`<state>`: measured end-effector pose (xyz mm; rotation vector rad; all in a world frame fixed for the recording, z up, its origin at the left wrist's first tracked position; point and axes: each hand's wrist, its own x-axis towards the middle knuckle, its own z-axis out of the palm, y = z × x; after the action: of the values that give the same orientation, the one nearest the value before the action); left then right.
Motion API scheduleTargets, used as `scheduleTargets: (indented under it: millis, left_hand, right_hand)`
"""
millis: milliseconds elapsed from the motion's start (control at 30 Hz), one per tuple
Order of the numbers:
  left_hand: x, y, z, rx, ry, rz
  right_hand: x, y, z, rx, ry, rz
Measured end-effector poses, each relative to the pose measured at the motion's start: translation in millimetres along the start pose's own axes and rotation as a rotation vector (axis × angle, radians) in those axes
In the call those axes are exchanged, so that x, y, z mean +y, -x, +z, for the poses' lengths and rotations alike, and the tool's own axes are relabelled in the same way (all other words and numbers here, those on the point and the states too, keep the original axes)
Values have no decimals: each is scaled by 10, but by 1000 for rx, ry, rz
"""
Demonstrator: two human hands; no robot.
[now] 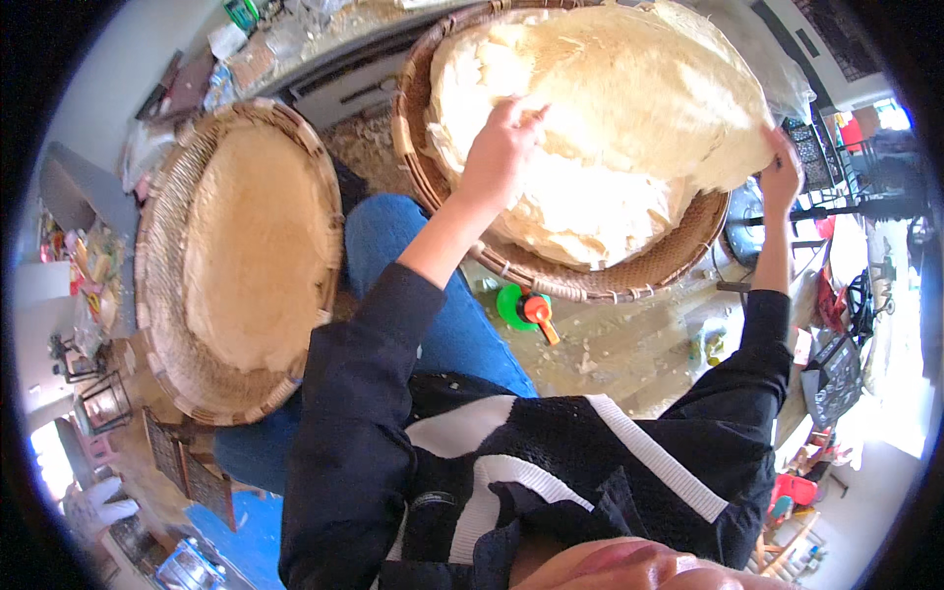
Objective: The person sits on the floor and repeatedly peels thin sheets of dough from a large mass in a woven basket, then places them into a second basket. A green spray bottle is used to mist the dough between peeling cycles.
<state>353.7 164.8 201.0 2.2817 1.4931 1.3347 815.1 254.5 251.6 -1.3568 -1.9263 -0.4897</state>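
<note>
A large stack of thin, cream-coloured round sheets (590, 214) lies in a woven bamboo basket (516, 284) before me. My right hand (782, 166) pinches the right edge of the top sheet (649, 88), which is partly lifted there. Over the left part of the pile is my left hand (509, 144), fingers bent at the sheet's near side; whether it grips the sheet is unclear. To the left, a second woven tray (158, 295) holds a similar pale, flat round pile (254, 243). What the sheets are made of cannot be told.
A green and orange plastic bottle (527, 308) is on the littered floor below the basket. Plastic bags and scraps cover a cabinet top (295, 44) at the upper left. A black bag (833, 380) and a dark crate (811, 155) are at the right.
</note>
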Motion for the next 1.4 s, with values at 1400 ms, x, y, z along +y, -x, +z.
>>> scheduleTargets:
  millis: [1400]
  left_hand:
    - [-3383, 4434, -3971, -51, -698, -1187]
  right_hand:
    - [-5864, 575, 1694, -691, -776, -740]
